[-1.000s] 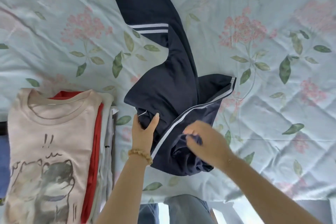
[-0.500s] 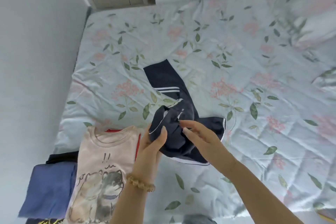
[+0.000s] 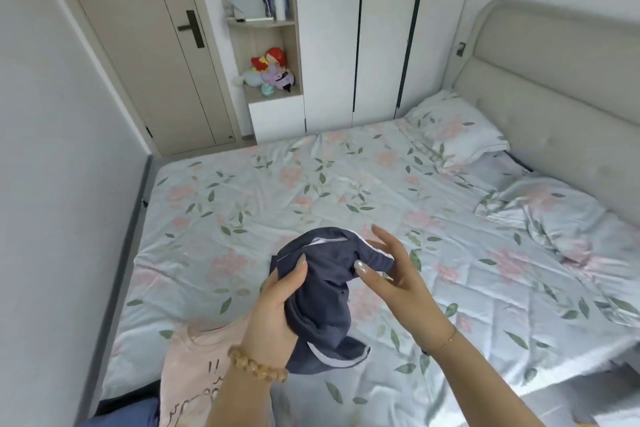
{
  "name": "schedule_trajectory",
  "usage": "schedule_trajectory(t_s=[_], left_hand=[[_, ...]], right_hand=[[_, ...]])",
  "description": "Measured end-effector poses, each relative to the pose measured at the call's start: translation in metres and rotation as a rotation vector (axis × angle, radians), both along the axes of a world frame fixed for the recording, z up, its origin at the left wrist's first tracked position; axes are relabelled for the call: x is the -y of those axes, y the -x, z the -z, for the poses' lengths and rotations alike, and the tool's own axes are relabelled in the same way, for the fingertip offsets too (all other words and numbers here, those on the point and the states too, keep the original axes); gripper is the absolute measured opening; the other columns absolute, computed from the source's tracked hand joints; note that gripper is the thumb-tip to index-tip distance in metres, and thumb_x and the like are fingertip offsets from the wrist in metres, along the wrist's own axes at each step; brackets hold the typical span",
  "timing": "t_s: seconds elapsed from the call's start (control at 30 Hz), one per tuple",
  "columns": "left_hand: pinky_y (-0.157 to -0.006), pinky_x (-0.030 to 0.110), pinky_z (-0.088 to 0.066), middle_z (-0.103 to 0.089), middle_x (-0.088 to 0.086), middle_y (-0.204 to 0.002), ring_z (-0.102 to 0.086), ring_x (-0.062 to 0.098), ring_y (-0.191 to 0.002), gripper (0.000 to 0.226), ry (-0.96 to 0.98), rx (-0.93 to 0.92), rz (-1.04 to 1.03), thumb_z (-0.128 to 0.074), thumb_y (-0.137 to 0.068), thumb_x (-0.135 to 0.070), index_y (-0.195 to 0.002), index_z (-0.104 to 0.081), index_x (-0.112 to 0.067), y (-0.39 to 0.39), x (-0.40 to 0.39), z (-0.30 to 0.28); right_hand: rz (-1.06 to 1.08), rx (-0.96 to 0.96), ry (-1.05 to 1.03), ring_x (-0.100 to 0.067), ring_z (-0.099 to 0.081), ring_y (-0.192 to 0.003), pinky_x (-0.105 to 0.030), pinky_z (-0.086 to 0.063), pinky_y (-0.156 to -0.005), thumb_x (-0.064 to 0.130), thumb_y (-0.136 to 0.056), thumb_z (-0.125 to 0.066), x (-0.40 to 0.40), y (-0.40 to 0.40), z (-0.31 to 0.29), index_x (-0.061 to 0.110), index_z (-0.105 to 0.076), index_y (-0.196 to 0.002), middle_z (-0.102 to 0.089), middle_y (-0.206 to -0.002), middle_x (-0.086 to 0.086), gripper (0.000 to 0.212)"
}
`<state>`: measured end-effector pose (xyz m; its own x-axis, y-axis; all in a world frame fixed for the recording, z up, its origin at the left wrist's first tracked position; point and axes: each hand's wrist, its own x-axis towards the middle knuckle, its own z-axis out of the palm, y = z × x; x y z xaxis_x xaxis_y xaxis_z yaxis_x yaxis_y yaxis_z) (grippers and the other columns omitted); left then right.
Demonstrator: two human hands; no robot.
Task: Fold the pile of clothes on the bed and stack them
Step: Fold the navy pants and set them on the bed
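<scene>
- My left hand [image 3: 277, 305] grips the navy garment [image 3: 322, 291] w/ white stripes; thumb lies across the front, fingers wrapped round the bunched cloth from behind.
- My right hand [image 3: 391, 274] is mostly spread: thumb tip presses the cloth near its upper right edge, other fingers straight & fanned behind it. Can't tell if any of them pinch the fabric from the back.
- Garment is lifted off the bed [image 3: 242, 218], crumpled btwn both hands at frame centre; its lower end hangs toward 6 o'clock, white-trimmed hem just above the sheet.
- Beaded bracelet [image 3: 256, 366] on my left wrist, thin bangle [image 3: 446, 340] on the right.
- Pink tee w/ a drawn print [image 3: 194, 371] tops the folded stack at approx. 8 o'clock from the garment, near the bed's edge; a blue piece [image 3: 135, 414] shows beside it at the bottom.
- Two pillows [image 3: 450, 125] at 2 o'clock by the padded headboard [image 3: 554, 87].
- Wardrobe [image 3: 346, 28] & open shelf w/ a plush toy [image 3: 273, 69] at 12 o'clock, door [image 3: 145, 45] at 11.
</scene>
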<state>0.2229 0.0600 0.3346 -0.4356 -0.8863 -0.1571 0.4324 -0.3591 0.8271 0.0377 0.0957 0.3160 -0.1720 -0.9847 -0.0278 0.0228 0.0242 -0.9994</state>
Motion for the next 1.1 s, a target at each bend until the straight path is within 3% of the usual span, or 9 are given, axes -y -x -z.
schedule_trajectory(t_s=[0.07, 0.17, 0.4, 0.5, 0.6, 0.73, 0.8, 0.97, 1.1], left_hand=[[-0.091, 0.037, -0.054, -0.064, 0.017, -0.126, -0.06, 0.031, -0.119, 0.049, 0.045, 0.021, 0.008, -0.072, -0.076, -0.034, -0.119, -0.068, -0.011, 0.009, -0.005, -0.019], [-0.105, 0.045, -0.04, -0.061, 0.017, -0.13, -0.056, 0.031, -0.124, 0.048, 0.168, 0.103, 0.047, -0.07, -0.084, -0.03, -0.127, -0.063, -0.01, 0.025, -0.014, -0.037], [-0.094, 0.034, -0.053, -0.072, 0.008, -0.11, -0.066, 0.023, -0.109, 0.03, 0.368, 0.445, 0.176, -0.073, -0.081, -0.036, -0.107, -0.072, -0.023, 0.101, -0.042, -0.031], [-0.097, 0.042, -0.051, -0.067, 0.012, -0.115, -0.064, 0.026, -0.111, 0.042, 0.406, 0.569, 0.234, -0.077, -0.081, -0.037, -0.115, -0.063, -0.016, 0.154, -0.051, -0.019], [-0.095, 0.032, -0.05, -0.063, 0.005, -0.125, -0.062, 0.022, -0.114, 0.056, 0.376, 0.535, 0.479, -0.073, -0.083, -0.023, -0.134, -0.05, -0.022, 0.187, -0.043, -0.021], [-0.076, 0.025, -0.047, -0.063, 0.003, -0.07, -0.06, 0.018, -0.074, 0.02, 0.276, 0.555, 0.006, -0.065, -0.085, -0.017, -0.105, -0.071, -0.019, 0.185, -0.003, -0.047], [-0.076, 0.027, -0.046, -0.065, -0.003, -0.07, -0.058, 0.017, -0.078, 0.013, 0.211, 0.585, -0.219, -0.064, -0.086, -0.022, -0.097, -0.07, -0.021, 0.19, 0.016, -0.058], [-0.11, 0.042, -0.024, -0.06, -0.004, -0.127, -0.049, 0.016, -0.121, 0.048, 0.018, 0.656, -0.039, -0.051, -0.092, -0.058, -0.128, -0.056, -0.026, 0.239, 0.051, -0.078], [-0.085, 0.031, -0.052, -0.071, 0.004, -0.105, -0.064, 0.015, -0.092, 0.024, -0.04, 0.525, 0.105, -0.051, -0.1, -0.032, -0.099, -0.071, -0.019, 0.272, 0.063, -0.079]], right_hand=[[-0.037, 0.013, -0.009, -0.019, -0.065, -0.088, -0.028, -0.056, -0.07, 0.02, -0.09, -0.063, 0.002, 0.011, -0.02, 0.011, -0.064, -0.115, -0.068, -0.1, -0.009, 0.026], [-0.029, 0.056, 0.02, -0.025, -0.064, -0.089, -0.029, -0.06, -0.076, 0.006, -0.094, -0.058, 0.008, 0.031, -0.042, -0.01, -0.062, -0.109, -0.062, -0.097, -0.018, 0.021], [-0.206, 0.511, 0.12, -0.019, -0.052, -0.069, -0.026, -0.044, -0.065, 0.014, -0.084, -0.053, 0.025, 0.115, -0.099, 0.007, -0.056, -0.093, -0.054, -0.074, -0.006, 0.012], [-0.287, 0.149, 0.188, -0.016, -0.051, -0.069, -0.023, -0.044, -0.069, 0.0, -0.085, -0.065, 0.034, 0.156, -0.114, 0.013, -0.059, -0.1, -0.051, -0.07, 0.003, 0.021], [-0.36, -0.073, 0.266, -0.024, -0.051, -0.08, -0.023, -0.047, -0.069, -0.027, -0.075, -0.052, 0.04, 0.197, -0.137, 0.011, -0.06, -0.103, -0.043, -0.072, -0.001, 0.048], [-0.52, -0.099, 0.293, -0.023, -0.046, -0.071, -0.025, -0.035, -0.056, -0.018, -0.066, -0.04, 0.048, 0.246, -0.172, 0.009, -0.059, -0.102, -0.043, -0.066, -0.006, 0.048], [-0.6, -0.07, 0.304, -0.022, -0.043, -0.063, -0.023, -0.036, -0.057, -0.016, -0.06, -0.037, 0.054, 0.257, -0.187, 0.007, -0.06, -0.102, -0.044, -0.058, -0.002, 0.053], [-0.756, -0.024, 0.295, -0.021, -0.039, -0.057, -0.021, -0.04, -0.063, -0.011, -0.048, -0.034, 0.066, 0.256, -0.218, 0.001, -0.059, -0.111, -0.03, -0.059, -0.003, 0.069], [-0.839, 0.048, 0.298, -0.02, -0.039, -0.056, -0.023, -0.042, -0.065, -0.012, -0.048, -0.032, 0.068, 0.255, -0.236, 0.0, -0.059, -0.11, -0.029, -0.059, -0.003, 0.069]])
